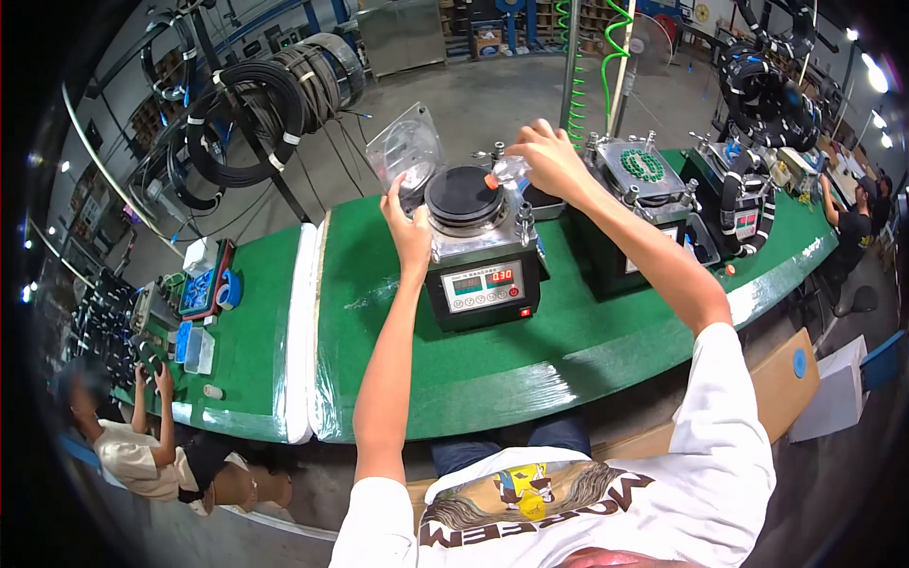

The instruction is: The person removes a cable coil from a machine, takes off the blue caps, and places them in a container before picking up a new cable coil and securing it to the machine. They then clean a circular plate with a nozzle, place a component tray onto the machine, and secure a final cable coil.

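A benchtop machine (pixel 485 295) with a red digital readout of 0.30 stands in front of me, a round black pad (pixel 462 192) on its top. My left hand (pixel 409 227) is at the pad's left side, thumb and fingers closed on the lower edge of a clear plastic cover (pixel 407 144), which is tilted up. My right hand (pixel 551 163) comes in from the right, its fingers closed round a small clear bottle (pixel 512 170). The bottle's orange-red tip points down and left over the pad's right edge; whether liquid comes out is too small to tell.
To the right stands a second machine (pixel 636 210) with a ring of green parts on top, and another machine (pixel 746 213) beyond it. Black cable coils (pixel 248 125) hang at the back left. Co-workers sit at the far left (pixel 133 445) and far right (pixel 857 218).
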Tool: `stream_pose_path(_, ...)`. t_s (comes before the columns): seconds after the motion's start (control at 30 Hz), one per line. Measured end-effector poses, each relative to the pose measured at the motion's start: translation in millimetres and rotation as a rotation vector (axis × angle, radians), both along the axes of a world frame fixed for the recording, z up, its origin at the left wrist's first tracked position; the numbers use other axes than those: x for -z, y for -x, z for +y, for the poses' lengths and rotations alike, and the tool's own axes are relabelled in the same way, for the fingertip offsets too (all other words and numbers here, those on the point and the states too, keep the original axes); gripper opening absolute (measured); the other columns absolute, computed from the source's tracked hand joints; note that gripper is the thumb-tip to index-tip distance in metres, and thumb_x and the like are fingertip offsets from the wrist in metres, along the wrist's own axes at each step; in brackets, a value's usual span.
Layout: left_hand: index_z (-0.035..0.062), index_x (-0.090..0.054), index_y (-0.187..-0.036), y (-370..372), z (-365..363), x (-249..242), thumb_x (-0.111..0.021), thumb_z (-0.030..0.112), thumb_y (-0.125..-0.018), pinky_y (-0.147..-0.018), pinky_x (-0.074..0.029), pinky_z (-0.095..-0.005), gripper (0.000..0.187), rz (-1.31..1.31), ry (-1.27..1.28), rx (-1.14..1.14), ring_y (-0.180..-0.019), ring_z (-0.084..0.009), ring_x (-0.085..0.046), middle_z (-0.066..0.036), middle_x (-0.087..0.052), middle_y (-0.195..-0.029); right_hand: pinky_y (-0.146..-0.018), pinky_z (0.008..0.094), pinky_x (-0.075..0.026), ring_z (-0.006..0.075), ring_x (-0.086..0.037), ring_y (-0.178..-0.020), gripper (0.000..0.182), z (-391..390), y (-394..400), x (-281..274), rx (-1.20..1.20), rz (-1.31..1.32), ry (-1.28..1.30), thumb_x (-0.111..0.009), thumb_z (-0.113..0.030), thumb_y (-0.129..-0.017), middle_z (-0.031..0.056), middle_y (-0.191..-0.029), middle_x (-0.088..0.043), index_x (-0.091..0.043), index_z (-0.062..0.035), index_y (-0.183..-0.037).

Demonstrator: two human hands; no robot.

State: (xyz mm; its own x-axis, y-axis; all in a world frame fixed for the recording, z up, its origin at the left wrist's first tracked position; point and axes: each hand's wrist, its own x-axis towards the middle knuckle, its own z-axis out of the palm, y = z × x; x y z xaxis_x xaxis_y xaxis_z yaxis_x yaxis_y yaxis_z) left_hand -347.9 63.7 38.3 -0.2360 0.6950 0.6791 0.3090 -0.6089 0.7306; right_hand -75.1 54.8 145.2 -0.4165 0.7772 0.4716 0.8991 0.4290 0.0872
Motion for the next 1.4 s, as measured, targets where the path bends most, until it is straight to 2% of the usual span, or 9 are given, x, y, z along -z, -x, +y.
stream_pose_path(0.1,0.0093,-0.051,-0.145,-1.8,-2.4,-3.9,-0.052,-0.006,-0.079,-0.116,-0.032,-0.0394,0.067,-0.046,0.032,0.042,-0.135,-0.0312,-0.042,-0.015,-0.047,-0.141,-0.11,0.0494,-0.039,0.023,-0.049,-0.128,0.039,-1.1,35.0,-14.6,-0.088,-0.349,-0.223,-0.075,-0.008,-0.073,0.0033,-0.125,-0.063,-0.077,-0.0167,-0.112)
stream_pose_path(0.23,0.0088,-0.05,-0.144,-2.1,-3.8,-6.0,-0.053,-0.007,-0.078,-0.117,-0.031,-0.0416,0.067,-0.044,0.024,0.052,-0.134,-0.0334,-0.043,-0.017,-0.047,-0.14,-0.119,0.0528,-0.03,0.0183,-0.048,-0.132,0.006,-4.9,86.7,-12.0,-0.282,-0.443,-0.277,-0.073,-0.018,-0.074,-0.001,-0.124,-0.069,-0.076,-0.0154,-0.079)
stream_pose_path(0.6,0.0063,-0.045,-0.147,1.1,-1.1,-2.9,-0.051,-0.009,-0.08,-0.116,-0.033,-0.0371,0.069,-0.037,0.068,0.043,-0.137,-0.0291,-0.043,-0.016,-0.043,-0.146,-0.114,0.056,-0.031,0.019,-0.047,-0.135,0.011,87.5,113.4,-1.6,-0.149,-0.427,-0.332,-0.068,-0.022,-0.085,0.0006,-0.11,-0.072,-0.076,-0.016,-0.088)
stream_pose_path(0.87,0.007,-0.043,-0.149,-0.1,6.8,4.7,-0.052,-0.007,-0.08,-0.119,-0.029,-0.0361,0.071,-0.062,0.06,0.102,-0.141,-0.0276,-0.038,-0.015,-0.041,-0.148,-0.116,0.0514,-0.033,0.0187,-0.048,-0.129,0.007,23.4,66.7,-11.3,-0.207,-0.535,-0.287,-0.07,-0.019,-0.078,0.0006,-0.111,-0.067,-0.074,-0.0138,-0.076)
stream_pose_path(1.0,0.0075,-0.041,-0.15,-0.2,2.7,1.4,-0.054,-0.006,-0.08,-0.121,-0.026,-0.0385,0.073,-0.063,0.09,0.11,-0.142,-0.0297,-0.037,-0.017,-0.039,-0.15,-0.116,0.0508,-0.034,0.0185,-0.049,-0.128,0.006,5.2,84.0,-14.0,-0.321,-0.389,-0.297,-0.071,-0.017,-0.074,0.0013,-0.111,-0.067,-0.073,-0.0117,-0.071)
stream_pose_path(1.13,0.0055,-0.042,-0.149,0.0,0.8,-2.1,-0.053,-0.006,-0.08,-0.122,-0.023,-0.0396,0.071,-0.094,0.079,0.112,-0.145,-0.0305,-0.035,-0.018,-0.039,-0.152,-0.109,0.0519,-0.039,0.0221,-0.051,-0.124,0.023,16.4,87.3,-4.4,-0.211,-0.216,-0.254,-0.073,-0.01,-0.075,0.0051,-0.118,-0.061,-0.08,-0.0163,-0.096)
stream_pose_path(1.17,0.0049,-0.043,-0.149,0.2,-0.7,-2.9,-0.053,-0.005,-0.08,-0.123,-0.022,-0.0397,0.071,-0.084,0.071,0.101,-0.146,-0.0305,-0.035,-0.018,-0.039,-0.153,-0.095,0.0492,-0.044,0.0258,-0.053,-0.123,0.022,22.4,79.0,3.1,-0.167,-0.169,-0.283,-0.075,-0.013,-0.075,0.0073,-0.115,-0.062,-0.077,-0.0141,-0.097)
stream_pose_path(1.3,0.0074,-0.042,-0.149,3.2,1.0,0.1,-0.055,-0.002,-0.082,-0.118,-0.03,-0.041,0.07,-0.062,0.059,0.092,-0.14,-0.0357,-0.04,-0.021,-0.04,-0.147,-0.096,0.0522,-0.046,0.036,-0.057,-0.122,0.052,15.0,37.3,32.3,0.069,0.376,0.016,-0.078,-0.016,-0.079,0.0166,-0.118,-0.062,-0.064,-0.0093,-0.13)
stream_pose_path(1.4,0.0078,-0.044,-0.148,2.9,3.6,1.6,-0.056,-0.002,-0.082,-0.119,-0.028,-0.0407,0.067,-0.101,0.088,0.128,-0.143,-0.0339,-0.038,-0.02,-0.04,-0.149,-0.098,0.0493,-0.049,0.0398,-0.062,-0.119,0.055,23.2,-13.9,93.0,-0.038,0.884,-0.017,-0.08,-0.02,-0.082,0.0241,-0.119,-0.066,-0.06,-0.0011,-0.129)
